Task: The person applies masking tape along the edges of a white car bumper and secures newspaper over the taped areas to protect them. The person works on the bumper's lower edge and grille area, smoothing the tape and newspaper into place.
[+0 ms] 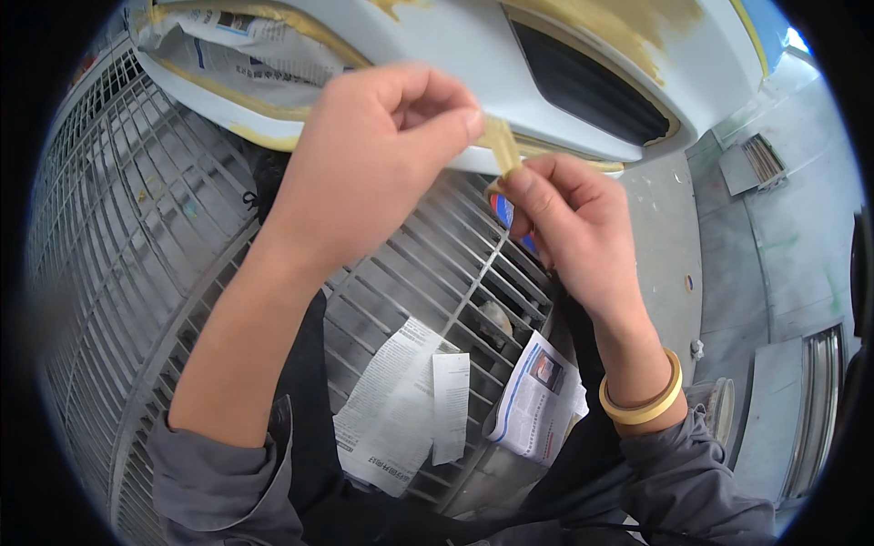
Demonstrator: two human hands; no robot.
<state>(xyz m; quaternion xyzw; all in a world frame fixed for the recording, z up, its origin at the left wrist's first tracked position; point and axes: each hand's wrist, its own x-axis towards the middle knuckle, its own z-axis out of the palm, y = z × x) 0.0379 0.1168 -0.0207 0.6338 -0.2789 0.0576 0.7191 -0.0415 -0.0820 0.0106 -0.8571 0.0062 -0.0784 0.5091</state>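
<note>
Between my two hands runs a short strip of yellowish masking tape (503, 146). My left hand (369, 168) pinches its upper end with thumb and forefinger, while my right hand (578, 223) grips the lower end. A roll of masking tape (675, 387) hangs around my right wrist like a bracelet. Just beyond the hands is a white car bumper (455, 50) with tan tape along its edges. Newspaper (264, 68) covers its opening at the left, and a dark recessed panel (592, 82) sits at the right. Part of a blue and red round thing (501, 209) shows behind my right hand.
A metal grating (137, 209) lies below. Torn newspaper sheets (396, 400), a narrow paper strip (451, 405) and a folded newspaper (537, 400) rest between my legs. A grey wall (778, 237) with a vent (754, 164) stands at the right.
</note>
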